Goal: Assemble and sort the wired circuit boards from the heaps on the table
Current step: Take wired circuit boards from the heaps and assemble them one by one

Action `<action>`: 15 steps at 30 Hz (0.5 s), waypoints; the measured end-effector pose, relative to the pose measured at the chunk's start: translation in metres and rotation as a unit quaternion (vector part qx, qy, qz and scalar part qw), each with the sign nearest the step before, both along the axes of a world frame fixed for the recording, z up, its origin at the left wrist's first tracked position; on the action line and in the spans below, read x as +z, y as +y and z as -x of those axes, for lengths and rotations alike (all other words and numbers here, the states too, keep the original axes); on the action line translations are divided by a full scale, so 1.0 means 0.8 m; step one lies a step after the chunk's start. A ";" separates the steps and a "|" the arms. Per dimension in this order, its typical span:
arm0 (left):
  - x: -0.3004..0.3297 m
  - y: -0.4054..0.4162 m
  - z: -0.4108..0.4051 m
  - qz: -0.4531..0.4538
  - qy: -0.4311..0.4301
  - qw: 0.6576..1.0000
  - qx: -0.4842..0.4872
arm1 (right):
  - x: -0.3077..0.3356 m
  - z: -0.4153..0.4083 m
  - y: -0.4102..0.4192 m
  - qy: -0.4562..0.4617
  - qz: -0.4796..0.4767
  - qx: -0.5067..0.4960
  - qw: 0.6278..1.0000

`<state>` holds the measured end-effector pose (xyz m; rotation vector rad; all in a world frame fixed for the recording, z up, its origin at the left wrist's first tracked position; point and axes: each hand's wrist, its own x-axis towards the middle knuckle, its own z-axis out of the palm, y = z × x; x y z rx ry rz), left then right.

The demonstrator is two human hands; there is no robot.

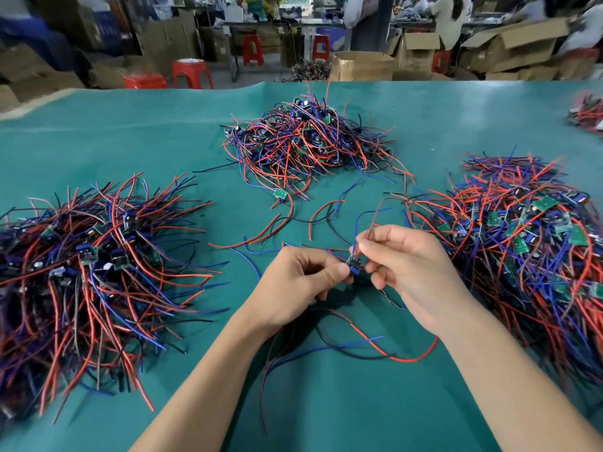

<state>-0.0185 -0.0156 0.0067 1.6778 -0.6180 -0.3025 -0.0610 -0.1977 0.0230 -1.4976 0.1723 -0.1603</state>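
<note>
Head view: small board (354, 263) pinched btwn left hand (295, 282) & right hand (414, 272), near centre of table (98, 138). Light, stiff, likely fragile; floppy wires. Best gripped by board edges.

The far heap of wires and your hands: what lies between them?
In the head view, loose red, blue and black wires on green table cover, plus one small green board at the far heap's near edge.

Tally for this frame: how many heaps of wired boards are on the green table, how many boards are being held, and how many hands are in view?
Heaps: 4 (left, far middle, right, one cut off at far right edge)
Held board: 1
Hands: 2 (left, right)
Total: 7
</note>
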 end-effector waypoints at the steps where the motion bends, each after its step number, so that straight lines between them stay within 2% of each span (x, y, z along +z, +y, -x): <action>1: 0.000 0.000 0.000 -0.001 0.000 1.000 -0.002 | 0.000 0.000 -0.003 0.008 -0.005 0.013 1.000; 6: 0.000 0.002 0.001 -0.004 -0.003 1.000 -0.020 | -0.004 0.000 -0.003 0.066 -0.081 0.080 0.991; 9: 0.003 0.003 0.002 -0.002 0.001 1.000 -0.030 | -0.003 0.001 -0.006 0.066 -0.088 0.097 0.989; 11: 0.004 0.004 0.003 0.002 0.002 0.999 -0.036 | -0.004 0.000 -0.004 0.046 -0.077 0.068 0.994; 15: 0.005 0.003 0.003 -0.005 0.006 0.999 -0.039 | -0.003 -0.005 -0.015 -0.006 -0.088 -0.072 0.994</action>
